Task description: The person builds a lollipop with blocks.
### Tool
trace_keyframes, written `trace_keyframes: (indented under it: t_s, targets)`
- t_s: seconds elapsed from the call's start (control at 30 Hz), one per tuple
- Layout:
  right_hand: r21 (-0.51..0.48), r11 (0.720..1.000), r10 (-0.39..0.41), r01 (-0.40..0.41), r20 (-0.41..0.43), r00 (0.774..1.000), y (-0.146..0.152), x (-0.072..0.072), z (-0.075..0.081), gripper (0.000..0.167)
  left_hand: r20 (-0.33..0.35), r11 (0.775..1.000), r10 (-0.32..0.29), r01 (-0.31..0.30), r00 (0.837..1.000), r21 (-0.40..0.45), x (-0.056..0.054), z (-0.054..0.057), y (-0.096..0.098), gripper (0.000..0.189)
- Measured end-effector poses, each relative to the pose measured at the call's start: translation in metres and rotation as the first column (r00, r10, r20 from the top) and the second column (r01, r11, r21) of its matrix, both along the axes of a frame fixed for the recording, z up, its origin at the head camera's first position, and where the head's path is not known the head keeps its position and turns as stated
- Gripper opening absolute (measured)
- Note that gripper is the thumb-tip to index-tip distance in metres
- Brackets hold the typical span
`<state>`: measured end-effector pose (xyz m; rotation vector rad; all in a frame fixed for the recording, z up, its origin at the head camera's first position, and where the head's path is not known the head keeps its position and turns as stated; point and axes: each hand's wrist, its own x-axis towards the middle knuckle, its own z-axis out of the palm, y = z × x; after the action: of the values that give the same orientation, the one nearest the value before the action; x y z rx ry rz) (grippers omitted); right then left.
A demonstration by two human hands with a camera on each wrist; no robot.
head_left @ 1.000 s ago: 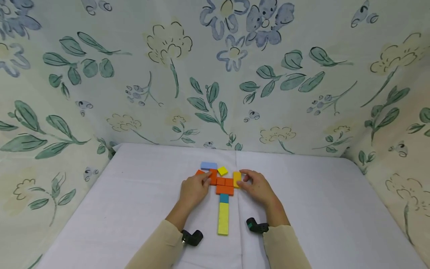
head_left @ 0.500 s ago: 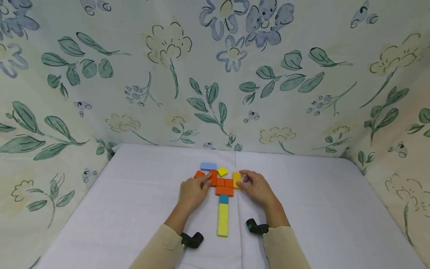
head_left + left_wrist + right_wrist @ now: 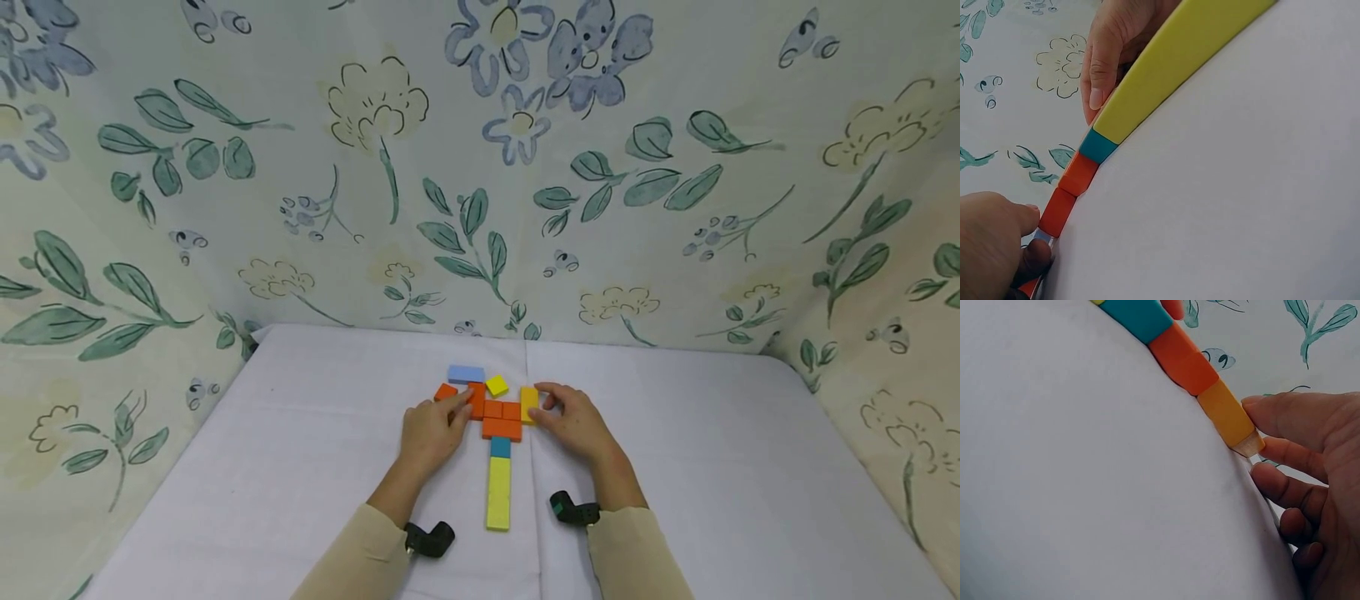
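Floral fabric [image 3: 300,192] backs a white-clothed table [image 3: 675,433], where flat blocks lie mid-table; a person's left hand [image 3: 430,432] touches a red block [image 3: 477,408], though whether it grips cannot be told; the right hand [image 3: 577,422] pinches an amber block [image 3: 528,400] beside two small red squares [image 3: 502,410]; a teal block [image 3: 500,447] and lime bar [image 3: 498,493] extend nearer the person.
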<state>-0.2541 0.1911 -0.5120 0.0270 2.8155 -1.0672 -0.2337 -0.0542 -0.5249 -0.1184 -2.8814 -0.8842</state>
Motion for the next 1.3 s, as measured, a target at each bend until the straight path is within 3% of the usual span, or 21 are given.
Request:
trace_keyframes:
  t_s: [0.2,0.37,0.47,0.8,1.0,1.17,1.3]
  targets:
    - [0.009,1.000,0.000,0.000,-0.009,1.000,0.000,0.000,-0.001,0.049,0.005,0.997,-0.007,0.006,1.000,0.078,-0.001,0.000,-0.004,0.040]
    - [0.012,1.000,-0.008,0.008,0.000,1.000,-0.001,0.001,-0.001,0.050,0.025,0.972,0.006,-0.012,1.000,0.233,-0.003,0.003,-0.010,0.042]
    - [0.005,1.000,-0.010,0.010,0.002,1.000,-0.001,0.001,0.000,0.050,0.027,0.964,0.025,-0.032,0.999,0.264,-0.004,0.005,-0.014,0.043]
    - [-0.003,1.000,-0.008,0.008,0.000,1.000,-0.001,0.000,0.001,0.050,-0.023,0.984,0.147,-0.144,0.989,0.105,-0.007,0.008,-0.025,0.049]
    - [-0.012,1.000,-0.003,0.003,-0.012,1.000,-0.002,0.000,0.001,0.048,-0.007,0.978,0.186,-0.184,0.983,0.100,-0.006,0.007,-0.024,0.044]
    - [-0.004,1.000,-0.007,0.007,-0.006,1.000,-0.002,0.001,0.001,0.048,-0.001,0.975,0.190,-0.189,0.982,0.116,-0.006,0.004,-0.024,0.036]
    - [0.002,1.000,-0.003,0.003,-0.010,1.000,-0.001,0.001,0.000,0.049,0.019,0.983,0.152,-0.153,0.988,0.099,-0.008,0.002,-0.025,0.041]
